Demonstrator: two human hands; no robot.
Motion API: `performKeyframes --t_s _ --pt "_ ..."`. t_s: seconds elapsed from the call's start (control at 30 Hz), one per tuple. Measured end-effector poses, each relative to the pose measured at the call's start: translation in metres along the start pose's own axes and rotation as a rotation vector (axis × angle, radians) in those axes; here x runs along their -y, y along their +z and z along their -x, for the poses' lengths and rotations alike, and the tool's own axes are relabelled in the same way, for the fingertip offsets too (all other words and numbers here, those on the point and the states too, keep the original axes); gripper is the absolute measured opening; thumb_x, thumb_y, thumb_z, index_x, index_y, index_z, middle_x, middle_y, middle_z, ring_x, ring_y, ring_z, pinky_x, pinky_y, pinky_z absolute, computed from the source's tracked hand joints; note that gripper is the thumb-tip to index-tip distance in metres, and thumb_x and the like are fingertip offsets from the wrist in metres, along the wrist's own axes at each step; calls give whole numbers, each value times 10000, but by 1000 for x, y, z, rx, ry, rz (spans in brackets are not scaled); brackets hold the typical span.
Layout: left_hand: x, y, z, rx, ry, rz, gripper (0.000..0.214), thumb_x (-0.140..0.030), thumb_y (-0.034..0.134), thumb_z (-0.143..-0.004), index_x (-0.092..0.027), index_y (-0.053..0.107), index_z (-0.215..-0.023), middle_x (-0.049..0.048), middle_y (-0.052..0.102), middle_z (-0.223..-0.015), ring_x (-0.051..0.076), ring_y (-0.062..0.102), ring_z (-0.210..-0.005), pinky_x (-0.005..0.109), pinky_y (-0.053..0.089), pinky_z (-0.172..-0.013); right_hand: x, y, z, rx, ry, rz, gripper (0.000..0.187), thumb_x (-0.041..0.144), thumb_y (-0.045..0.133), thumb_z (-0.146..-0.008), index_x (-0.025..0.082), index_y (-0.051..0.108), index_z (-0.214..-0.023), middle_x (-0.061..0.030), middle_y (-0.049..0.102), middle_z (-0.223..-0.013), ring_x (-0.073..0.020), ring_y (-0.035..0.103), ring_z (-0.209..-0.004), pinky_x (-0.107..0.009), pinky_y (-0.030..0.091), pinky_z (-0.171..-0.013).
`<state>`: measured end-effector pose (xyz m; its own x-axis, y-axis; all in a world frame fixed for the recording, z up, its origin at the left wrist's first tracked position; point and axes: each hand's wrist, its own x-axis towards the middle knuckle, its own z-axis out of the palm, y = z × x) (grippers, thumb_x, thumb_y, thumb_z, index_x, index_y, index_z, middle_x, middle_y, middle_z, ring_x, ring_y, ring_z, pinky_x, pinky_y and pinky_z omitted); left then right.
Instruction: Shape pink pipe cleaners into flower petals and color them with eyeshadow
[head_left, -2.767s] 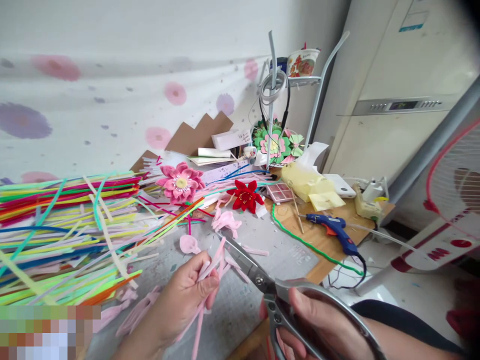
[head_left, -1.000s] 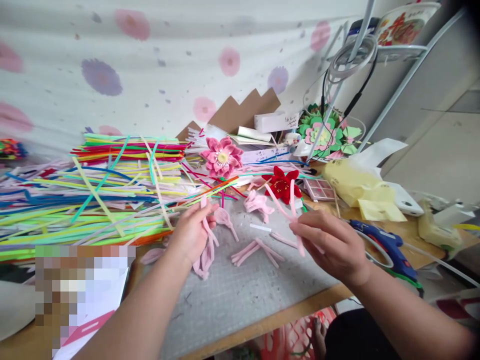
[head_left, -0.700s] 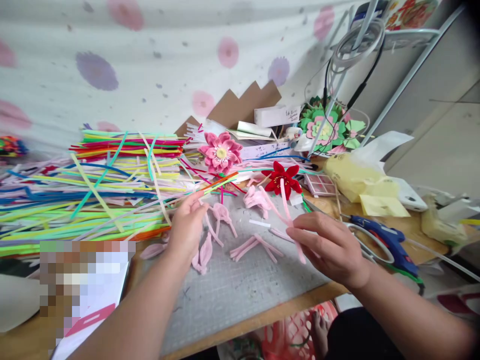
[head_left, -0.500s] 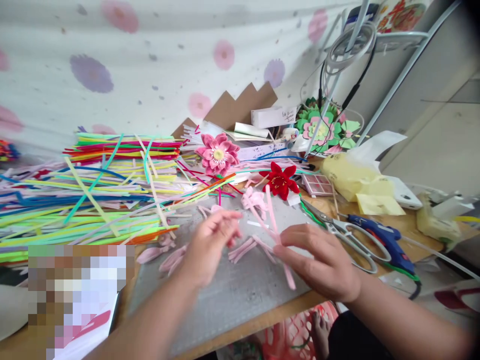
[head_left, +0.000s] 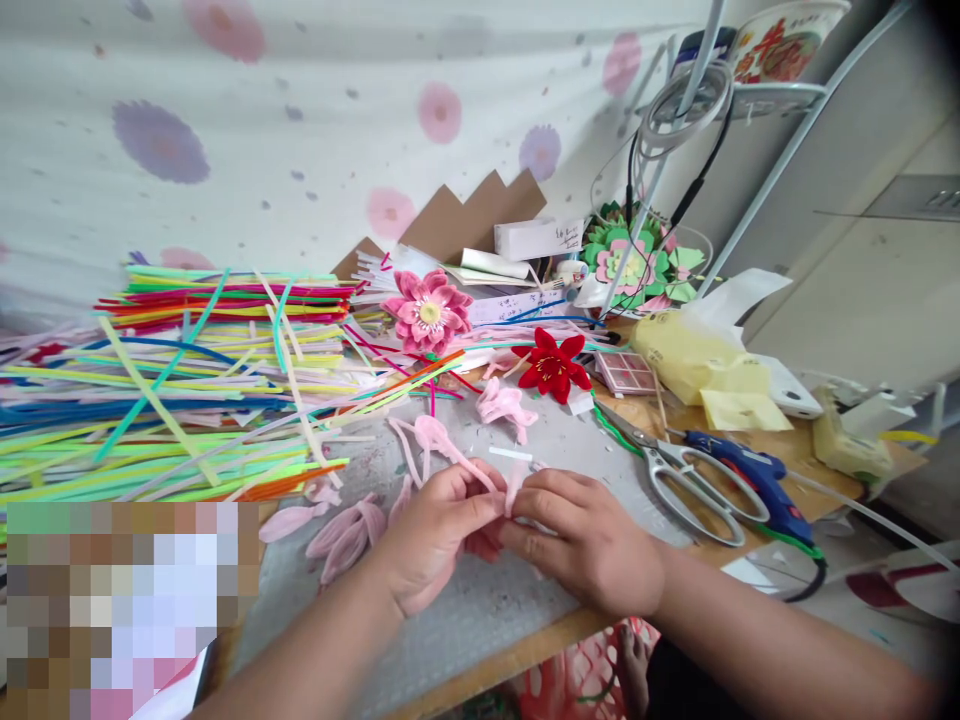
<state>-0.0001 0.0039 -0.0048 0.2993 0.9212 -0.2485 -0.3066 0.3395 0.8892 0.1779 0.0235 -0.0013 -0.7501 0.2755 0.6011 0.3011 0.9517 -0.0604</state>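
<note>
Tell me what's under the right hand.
Grey mat shows around the right hand, with a pink strip at its fingers. Whatever lies directly beneath is covered; I can't tell.

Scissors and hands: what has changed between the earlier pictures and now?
The scissors, gripped by the right hand at first, have been let go and lie beside the glue gun. That hand instead holds a pink strip; the left hand, further off before, has moved rightward to its fingertips. The pink flower, red flower and glue gun stayed put.
</note>
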Motion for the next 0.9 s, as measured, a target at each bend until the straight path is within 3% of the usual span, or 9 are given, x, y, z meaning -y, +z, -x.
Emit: performKeyframes --t_s 0.17,0.33,0.43,0.53,0.73,0.9 --pt "0 -1 -1 119 11 18 173 -259 690 -721 -169 577 -817 -4 533 -740 108 501 -654 233 399 -588 -3 7 3 24 75 0 196 203 460 -907 185 652 -873 -51 609 -845 -168 508 -771 -294 435 -643" --pt "1 0 -3 127 12 -27 166 -236 682 -719 -161 572 -819 2 525 -716 111 488 -616 229 387 -534 -5 11 6 41 180 -162 210 166 457 -895 218 658 -863 -37 571 -849 -140 506 -757 -260 423 -646" --pt "2 1 -3 78 -44 10 153 -234 650 -716 -162 582 -833 -9 522 -679 85 444 -515 213 351 -459 -4 11 6 38 191 -238 200 166 457 -897 215 646 -939 -40 568 -851 -131 516 -744 -242 420 -628" --pt "1 0 -3 -20 -61 32 154 -159 623 -659 -162 591 -809 -24 524 -617 68 407 -457 198 309 -423 -1 12 6 65 166 -180 190 209 467 -908 232 629 -1004 -40 586 -893 -137 523 -770 -251 424 -650" --pt "-3 -4 -5 -72 1 6 232 -157 650 -659 -172 578 -879 6 609 -687 125 553 -627 215 390 -540 -2 14 7 47 85 -100 249 165 466 -892 245 604 -1084 -42 609 -970 -151 522 -793 -276 442 -670" --pt "-7 -15 -15 -279 127 -20 170 -219 653 -669 -164 570 -806 23 637 -750 132 571 -606 272 447 -596 -21 7 11 -30 207 -121 322 85 439 -846 202 621 -1084 -68 586 -900 -149 541 -774 -262 469 -631"
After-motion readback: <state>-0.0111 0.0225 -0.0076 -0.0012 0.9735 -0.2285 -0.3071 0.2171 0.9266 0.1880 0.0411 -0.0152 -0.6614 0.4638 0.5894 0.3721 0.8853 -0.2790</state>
